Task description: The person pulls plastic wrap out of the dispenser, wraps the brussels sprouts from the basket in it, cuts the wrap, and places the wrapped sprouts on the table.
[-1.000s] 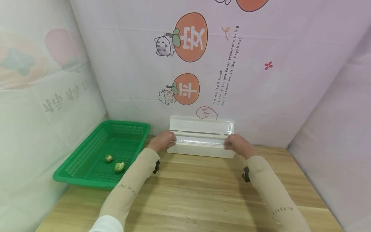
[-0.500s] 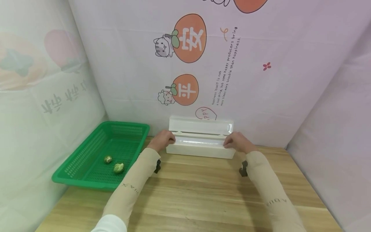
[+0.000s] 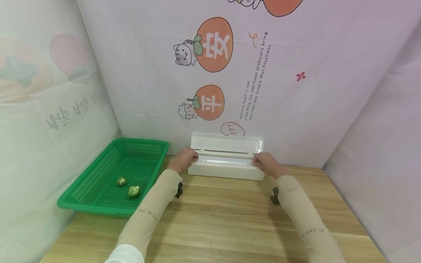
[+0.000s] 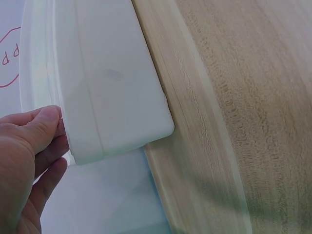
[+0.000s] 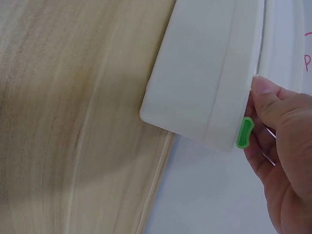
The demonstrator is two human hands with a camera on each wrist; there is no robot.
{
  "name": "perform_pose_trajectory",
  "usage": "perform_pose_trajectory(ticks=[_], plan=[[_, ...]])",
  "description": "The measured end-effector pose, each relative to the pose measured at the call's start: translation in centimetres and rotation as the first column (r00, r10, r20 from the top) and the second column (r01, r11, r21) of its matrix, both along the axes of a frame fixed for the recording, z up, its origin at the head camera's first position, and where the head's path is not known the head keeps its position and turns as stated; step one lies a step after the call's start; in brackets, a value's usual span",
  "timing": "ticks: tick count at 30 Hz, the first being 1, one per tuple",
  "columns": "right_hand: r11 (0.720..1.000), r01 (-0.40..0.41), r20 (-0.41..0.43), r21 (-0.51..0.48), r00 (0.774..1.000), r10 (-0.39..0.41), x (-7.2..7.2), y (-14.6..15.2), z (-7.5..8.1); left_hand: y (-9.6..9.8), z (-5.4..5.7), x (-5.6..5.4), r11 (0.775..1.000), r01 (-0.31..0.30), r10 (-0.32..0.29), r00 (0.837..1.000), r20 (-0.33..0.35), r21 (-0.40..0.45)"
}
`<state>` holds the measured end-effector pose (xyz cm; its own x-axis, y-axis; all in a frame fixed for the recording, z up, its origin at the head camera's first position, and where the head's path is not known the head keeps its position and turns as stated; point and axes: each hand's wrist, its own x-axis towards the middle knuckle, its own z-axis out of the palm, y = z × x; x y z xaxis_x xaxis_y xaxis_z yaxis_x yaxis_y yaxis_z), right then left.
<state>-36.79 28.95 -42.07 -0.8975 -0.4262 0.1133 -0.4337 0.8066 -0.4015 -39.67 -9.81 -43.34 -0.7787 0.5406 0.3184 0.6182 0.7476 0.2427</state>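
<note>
On the desk's (image 3: 213,223) left, a sleeve (image 3: 157,202) partly hides the green plastic basket (image 3: 93,209). Left grip (image 3: 184,160) and right grip (image 3: 268,163) hold the far white box (image 3: 225,171) by its ends, contact partly obscured.

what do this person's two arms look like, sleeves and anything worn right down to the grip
The left sleeve and right sleeve are beige with dark lettering, only partly readable. White fabric shows at the left sleeve's lower end. A small black device shows beside the left sleeve, another black device beside the right. The left grip and right grip are bare.
</note>
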Motion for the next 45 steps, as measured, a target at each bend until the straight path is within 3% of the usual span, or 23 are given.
perform_pose_trajectory(ticks=[5, 13, 24, 36, 45], plan=[[0.999, 0.036, 0.009, 0.038, 0.999, -0.036, 0.0, -0.2, -0.4, 0.0, -0.1, 0.0, 1.0, -0.01, 0.01, 1.0, 0.001, 0.011], [0.996, 0.034, -0.152, 0.08, 0.988, -0.022, 0.1, 0.0, -0.7, 0.2, 0.0, -0.1, 0.999, -0.046, 0.046, 0.998, -0.032, -0.006], [0.995, 0.046, -0.191, 0.083, 0.981, -0.029, 0.2, 0.2, -0.1, -0.1, 0.5, 0.4, 0.999, -0.037, 0.038, 0.997, -0.063, 0.009], [0.995, -0.011, -0.272, 0.096, 0.962, 0.037, 1.6, 0.3, 1.7, -1.0, 1.8, 1.0, 1.0, -0.007, 0.006, 0.998, -0.069, -0.016], [0.995, -0.014, -0.236, 0.099, 0.971, 0.037, 3.3, 0.1, 3.3, -1.9, 2.4, 1.9, 0.999, 0.042, -0.04, 0.993, -0.109, 0.023]])
